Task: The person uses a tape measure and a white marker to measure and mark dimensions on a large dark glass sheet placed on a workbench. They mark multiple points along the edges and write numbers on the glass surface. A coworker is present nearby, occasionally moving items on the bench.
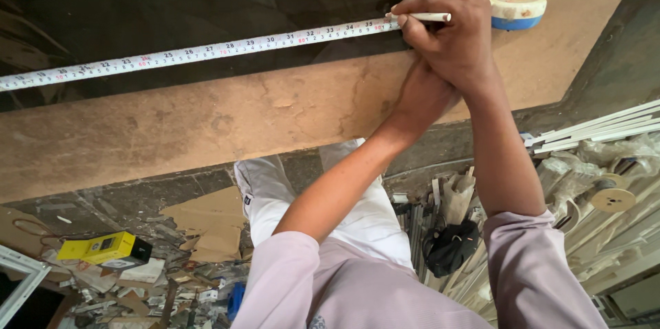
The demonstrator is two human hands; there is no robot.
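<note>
While the right hand (450, 33) pinches a slim white marking stick (425, 17) and sets its tip against the far end of a white tape measure (206, 50), a person leans over a dark sheet (172, 6) laid on a brown board counter (227, 119). The left hand (419, 99) sits just beneath the right, pressed against the counter's edge; its fingers are hidden, so whether it is clenched or merely braced cannot be told. The tape measure runs flat across the dark sheet from the left edge of the view to the hands, close to the line where the sheet meets the bare board. A roll of tape (517, 11), cream on top with a blue rim, lies on the counter just beyond the right hand.

To judge from the pose, marking well calls for a taut, flat tape, the stick held upright at the chosen graduation, and a short, fine stroke square to the blade; the lower hand looks well placed to steady the wrist.

Below the counter, the floor (137, 198) carries scraps of cardboard (210, 222), a yellow box (103, 248) and white strips (598, 129) stacked at the right.
</note>
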